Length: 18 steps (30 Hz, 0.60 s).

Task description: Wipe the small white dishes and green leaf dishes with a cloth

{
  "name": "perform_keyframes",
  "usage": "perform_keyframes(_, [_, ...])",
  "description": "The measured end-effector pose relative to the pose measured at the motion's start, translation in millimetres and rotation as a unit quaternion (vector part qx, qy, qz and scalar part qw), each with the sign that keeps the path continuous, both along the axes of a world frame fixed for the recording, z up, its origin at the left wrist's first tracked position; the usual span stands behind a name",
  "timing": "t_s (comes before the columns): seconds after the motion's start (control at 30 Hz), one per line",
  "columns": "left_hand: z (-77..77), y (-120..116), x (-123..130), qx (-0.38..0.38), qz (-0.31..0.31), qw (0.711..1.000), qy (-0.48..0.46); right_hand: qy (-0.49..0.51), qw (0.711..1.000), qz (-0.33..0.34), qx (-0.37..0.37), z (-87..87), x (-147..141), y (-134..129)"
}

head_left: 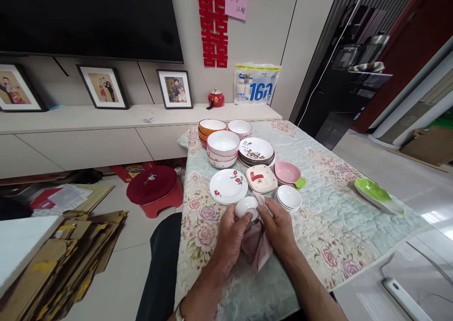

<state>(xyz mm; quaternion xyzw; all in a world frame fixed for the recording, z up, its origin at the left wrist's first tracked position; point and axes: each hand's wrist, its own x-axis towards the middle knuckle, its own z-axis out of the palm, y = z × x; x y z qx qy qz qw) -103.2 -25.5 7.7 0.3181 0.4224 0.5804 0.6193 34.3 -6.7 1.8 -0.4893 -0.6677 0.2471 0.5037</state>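
My left hand (233,227) is closed round a small white bowl (244,205), its thumb against the bowl's side. Close on the right, my right hand (278,223) pinches a pale pink cloth (255,250) at the bowl's edge, and the cloth hangs down between my wrists. Just beyond my hands lie a stack of white plates with red flowers (228,186), a square cartoon dish (262,178) and a stack of small white bowls (288,198). Part of the held bowl is hidden by my fingers.
Behind these are stacked white bowls (222,144), orange bowls (212,125), brown-patterned plates (256,150) and a pink bowl (287,172). A green leaf-shaped dish (378,196) lies at the right on the flowered tablecloth (332,226). A red stool (154,189) and flattened cardboard (63,259) are left.
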Motion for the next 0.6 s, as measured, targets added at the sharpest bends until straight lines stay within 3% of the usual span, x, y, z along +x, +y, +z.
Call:
perform_keyframes(0.17, [2.3, 0, 0, 0.016, -0.008, 0.994, 0.109, -0.081, 0.989, -0.048, 0.113, 0.9, -3, -4])
perform_keyframes(0.47, [-0.5, -4, 1, 0.103, 0.004, 0.971, 0.214, -0.088, 0.976, 0.116, 0.164, 23.7, -8, -17])
perform_keyframes(0.53, [0.0, -5, 3, 0.128, 0.015, 0.967, 0.221, -0.099, 0.970, 0.127, 0.179, 24.1, -11, -18])
perform_keyframes(0.6, [2.2, -6, 4, 0.148, 0.018, 0.961, 0.234, -0.091, 0.975, 0.095, 0.179, 21.4, -13, -16])
